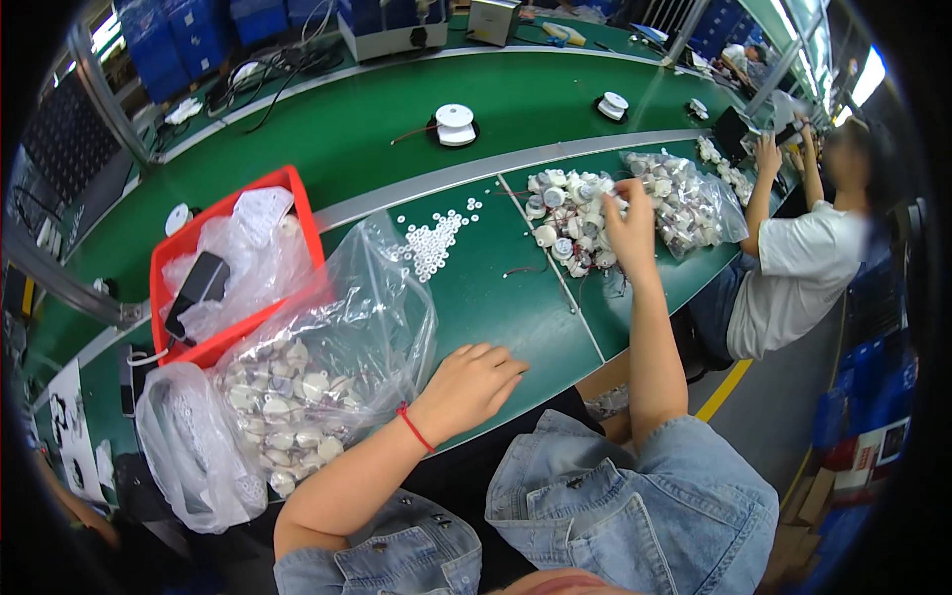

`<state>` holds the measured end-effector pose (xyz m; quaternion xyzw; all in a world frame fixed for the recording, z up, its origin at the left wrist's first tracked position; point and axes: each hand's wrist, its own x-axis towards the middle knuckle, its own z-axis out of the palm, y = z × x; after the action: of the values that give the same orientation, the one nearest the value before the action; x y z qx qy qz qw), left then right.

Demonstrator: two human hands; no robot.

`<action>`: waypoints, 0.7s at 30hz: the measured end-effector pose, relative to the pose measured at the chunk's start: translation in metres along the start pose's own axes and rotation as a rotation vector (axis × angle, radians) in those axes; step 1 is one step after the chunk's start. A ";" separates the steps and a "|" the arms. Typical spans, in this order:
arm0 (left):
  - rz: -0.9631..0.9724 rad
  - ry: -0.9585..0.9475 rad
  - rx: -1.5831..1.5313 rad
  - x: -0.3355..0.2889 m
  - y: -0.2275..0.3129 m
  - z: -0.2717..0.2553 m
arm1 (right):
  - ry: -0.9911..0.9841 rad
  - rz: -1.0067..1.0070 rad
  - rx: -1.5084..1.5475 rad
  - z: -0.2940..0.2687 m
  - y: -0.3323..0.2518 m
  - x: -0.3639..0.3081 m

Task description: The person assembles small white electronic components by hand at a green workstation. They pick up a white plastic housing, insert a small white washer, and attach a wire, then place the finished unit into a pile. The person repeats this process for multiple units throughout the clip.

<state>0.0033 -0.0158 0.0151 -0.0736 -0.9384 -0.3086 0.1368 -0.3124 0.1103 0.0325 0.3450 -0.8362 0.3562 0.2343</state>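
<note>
My right hand [632, 226] reaches over a pile of small white round parts with thin wires [570, 213], right of centre. Its thumb and fingers pinch a white part [621, 203] at the top of the pile, partly covered by the fingers. Near the front edge of the green table [486, 317], my left hand [474, 387] lies loosely, fingers apart and nothing visible in it. Small white rings [433, 245] are scattered beyond it. Left of it, a clear plastic bag [297, 397] holds many more white wired parts.
A red bin [307, 223] with plastic bags and a black adapter [201, 288] stands at left, beside a bag of white rings [193, 446]. Another clear bag of parts [684, 203] lies right of the pile. White spools [455, 125] sit on the green belt; a co-worker [808, 268] is at right.
</note>
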 end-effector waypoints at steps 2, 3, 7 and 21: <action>-0.001 -0.001 -0.007 0.000 0.000 0.000 | 0.050 -0.036 -0.045 0.009 -0.001 -0.005; -0.002 -0.002 -0.010 0.000 0.000 0.000 | 0.021 0.031 0.018 0.014 0.005 -0.007; -0.018 -0.014 -0.020 0.002 0.001 -0.001 | 0.121 0.018 -0.047 0.015 -0.002 -0.016; -0.195 0.082 -0.082 0.019 0.010 0.000 | -0.247 0.091 -0.127 -0.032 -0.008 -0.063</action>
<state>-0.0128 -0.0070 0.0260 0.0251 -0.9214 -0.3613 0.1411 -0.2607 0.1568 0.0159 0.3325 -0.8943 0.2675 0.1346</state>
